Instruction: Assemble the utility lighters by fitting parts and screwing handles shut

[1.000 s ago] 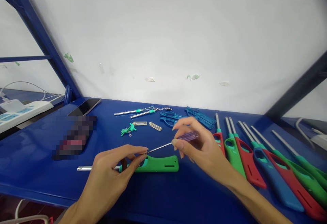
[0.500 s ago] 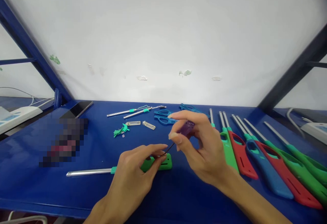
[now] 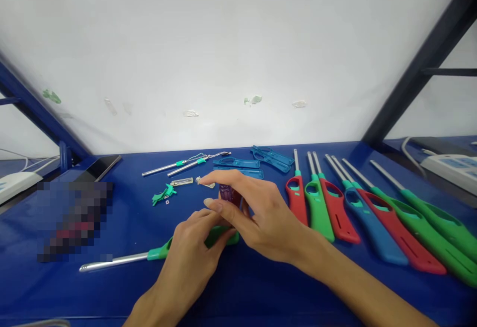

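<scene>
My left hand (image 3: pixel 192 255) is closed around the handle of a green long-necked lighter (image 3: pixel 159 253), which lies on the blue table with its metal tube pointing left. In my right hand (image 3: pixel 266 212) is a screwdriver with a purple handle (image 3: pixel 229 194), held almost upright above the lighter's handle. My fingers hide its shaft and tip, so whether it touches the lighter cannot be seen. Behind my hands lie blue handle shells (image 3: pixel 274 159), two loose metal lighter tubes (image 3: pixel 162 169), small clear pieces (image 3: pixel 182 181) and green plastic bits (image 3: pixel 163 195).
A row of several lighters with red, green and blue handles (image 3: pixel 376 232) fills the right side. At the left lie a phone (image 3: pixel 100 167) and a blurred-out object (image 3: pixel 76 220). A white wall (image 3: pixel 223 58) rises behind the table, between blue metal posts (image 3: pixel 413 63).
My right hand has moved left and tipped the screwdriver from slanted to nearly upright over the lighter. My left hand keeps its hold. The view has shifted a little to the right.
</scene>
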The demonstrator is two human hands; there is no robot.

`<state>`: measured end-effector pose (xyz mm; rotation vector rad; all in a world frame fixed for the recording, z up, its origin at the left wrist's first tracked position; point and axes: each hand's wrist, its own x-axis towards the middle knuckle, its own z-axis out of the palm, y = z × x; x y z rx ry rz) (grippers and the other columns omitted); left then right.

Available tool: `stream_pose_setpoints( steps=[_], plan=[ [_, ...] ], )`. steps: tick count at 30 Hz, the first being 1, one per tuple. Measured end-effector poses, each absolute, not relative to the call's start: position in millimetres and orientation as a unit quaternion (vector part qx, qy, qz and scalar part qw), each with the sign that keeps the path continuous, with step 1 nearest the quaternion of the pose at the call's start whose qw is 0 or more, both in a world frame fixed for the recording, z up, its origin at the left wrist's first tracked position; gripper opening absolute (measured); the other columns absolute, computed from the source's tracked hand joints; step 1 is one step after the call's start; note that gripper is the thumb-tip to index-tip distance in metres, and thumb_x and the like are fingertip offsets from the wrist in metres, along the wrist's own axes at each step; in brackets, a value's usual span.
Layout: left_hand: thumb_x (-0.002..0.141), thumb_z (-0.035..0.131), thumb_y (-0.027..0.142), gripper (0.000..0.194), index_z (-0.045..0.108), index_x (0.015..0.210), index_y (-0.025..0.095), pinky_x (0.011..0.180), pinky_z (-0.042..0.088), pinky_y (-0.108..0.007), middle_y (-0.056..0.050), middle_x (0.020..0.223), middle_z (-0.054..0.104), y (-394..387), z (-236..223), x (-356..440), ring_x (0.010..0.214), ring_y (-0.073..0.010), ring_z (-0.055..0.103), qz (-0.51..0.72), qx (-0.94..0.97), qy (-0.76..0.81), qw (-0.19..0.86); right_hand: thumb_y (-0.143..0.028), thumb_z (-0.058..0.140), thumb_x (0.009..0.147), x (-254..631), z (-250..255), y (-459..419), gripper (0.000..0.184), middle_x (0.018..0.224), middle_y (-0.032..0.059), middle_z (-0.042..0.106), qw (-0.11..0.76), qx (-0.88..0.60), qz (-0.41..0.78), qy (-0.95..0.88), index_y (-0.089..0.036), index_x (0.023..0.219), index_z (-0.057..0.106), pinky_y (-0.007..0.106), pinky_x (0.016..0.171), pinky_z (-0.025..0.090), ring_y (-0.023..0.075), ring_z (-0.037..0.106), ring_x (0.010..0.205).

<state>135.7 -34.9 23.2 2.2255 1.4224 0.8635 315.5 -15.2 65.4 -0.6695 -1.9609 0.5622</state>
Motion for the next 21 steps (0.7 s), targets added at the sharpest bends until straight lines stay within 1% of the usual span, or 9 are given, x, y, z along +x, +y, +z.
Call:
stream_pose_setpoints(
  steps=[3, 6, 9, 11, 12, 14, 17, 19, 21],
  plan=[
    [0.100, 0.066, 0.032, 0.017, 0.069, 0.100, 0.015, 0.079, 0.060, -0.033, -0.001, 0.094, 0.073, -34.9, 21.1, 135.9, 0.084, -0.0145, 0.070, 0.305, 0.790, 0.499, 0.184, -0.026, 0.062, 0.107, 314.5, 62.6, -13.3, 0.023, 0.121, -0.0027, 0.074, 0.483, -0.259, 0.229, -0.805, -0.026, 0.130, 0.063, 0.022, 0.084, 0.052, 0.0110, 0.068, 0.087],
    [0.102, 0.065, 0.036, 0.022, 0.069, 0.100, 0.015, 0.076, 0.061, -0.032, -0.001, 0.093, 0.072, -34.5, 20.2, 136.7, 0.080, -0.0132, 0.070, 0.306, 0.793, 0.493, 0.189, -0.023, 0.064, 0.106, 313.1, 59.5, -11.8, 0.024, 0.124, -0.0027, 0.073, 0.479, -0.253, 0.231, -0.808, -0.024, 0.129, 0.064, 0.019, 0.089, 0.051, 0.0096, 0.069, 0.093],
    [0.103, 0.064, 0.034, 0.020, 0.069, 0.100, 0.014, 0.074, 0.060, -0.030, -0.001, 0.092, 0.072, -34.9, 20.6, 136.8, 0.078, -0.0123, 0.069, 0.306, 0.797, 0.486, 0.186, -0.021, 0.065, 0.104, 311.7, 58.1, -11.0, 0.024, 0.125, -0.0023, 0.073, 0.471, -0.255, 0.237, -0.810, -0.022, 0.129, 0.065, 0.018, 0.091, 0.050, 0.0093, 0.069, 0.096],
    [0.103, 0.062, 0.028, 0.015, 0.070, 0.102, 0.016, 0.072, 0.060, -0.029, 0.000, 0.091, 0.073, -36.7, 20.5, 136.0, 0.077, -0.0120, 0.070, 0.303, 0.803, 0.481, 0.182, -0.022, 0.066, 0.104, 311.8, 58.6, -11.0, 0.023, 0.121, -0.0028, 0.075, 0.470, -0.261, 0.242, -0.808, -0.022, 0.127, 0.066, 0.019, 0.090, 0.050, 0.0096, 0.069, 0.096],
    [0.103, 0.060, 0.027, 0.014, 0.071, 0.105, 0.017, 0.073, 0.060, -0.029, 0.000, 0.094, 0.075, -38.3, 19.9, 134.9, 0.079, -0.0125, 0.071, 0.300, 0.806, 0.478, 0.178, -0.022, 0.065, 0.104, 312.2, 59.2, -11.2, 0.022, 0.119, -0.0030, 0.075, 0.469, -0.264, 0.245, -0.806, -0.022, 0.126, 0.067, 0.019, 0.088, 0.051, 0.0098, 0.069, 0.094],
    [0.102, 0.059, 0.028, 0.018, 0.071, 0.115, 0.024, 0.081, 0.062, -0.032, 0.001, 0.106, 0.076, -42.5, 16.3, 130.7, 0.093, -0.0153, 0.074, 0.292, 0.814, 0.476, 0.162, -0.023, 0.062, 0.106, 313.5, 60.9, -11.8, 0.023, 0.118, -0.0023, 0.076, 0.470, -0.267, 0.252, -0.803, -0.022, 0.129, 0.067, 0.022, 0.087, 0.052, 0.0106, 0.070, 0.093],
    [0.101, 0.061, 0.039, 0.031, 0.065, 0.131, 0.037, 0.100, 0.059, -0.045, 0.002, 0.128, 0.071, -49.9, 5.7, 117.3, 0.116, -0.0224, 0.069, 0.287, 0.818, 0.485, 0.118, -0.020, 0.052, 0.110, 314.8, 63.7, -12.6, 0.029, 0.129, -0.0007, 0.075, 0.480, -0.253, 0.261, -0.799, -0.022, 0.134, 0.067, 0.026, 0.099, 0.050, 0.0127, 0.070, 0.109],
    [0.100, 0.062, 0.042, 0.035, 0.061, 0.135, 0.041, 0.104, 0.056, -0.049, 0.002, 0.135, 0.067, -53.6, -2.6, 103.5, 0.122, -0.0246, 0.065, 0.288, 0.816, 0.493, 0.086, -0.017, 0.052, 0.109, 314.5, 64.8, -12.4, 0.029, 0.131, -0.0005, 0.074, 0.496, -0.241, 0.264, -0.791, -0.021, 0.132, 0.070, 0.027, 0.106, 0.048, 0.0132, 0.067, 0.119],
    [0.099, 0.064, 0.044, 0.038, 0.060, 0.136, 0.045, 0.106, 0.054, -0.051, 0.003, 0.136, 0.066, -55.2, -9.4, 87.8, 0.124, -0.0260, 0.062, 0.285, 0.821, 0.491, 0.060, -0.015, 0.059, 0.106, 313.3, 64.9, -11.8, 0.024, 0.125, -0.0006, 0.076, 0.516, -0.233, 0.269, -0.779, -0.020, 0.125, 0.073, 0.026, 0.104, 0.050, 0.0126, 0.069, 0.116]
  ],
)
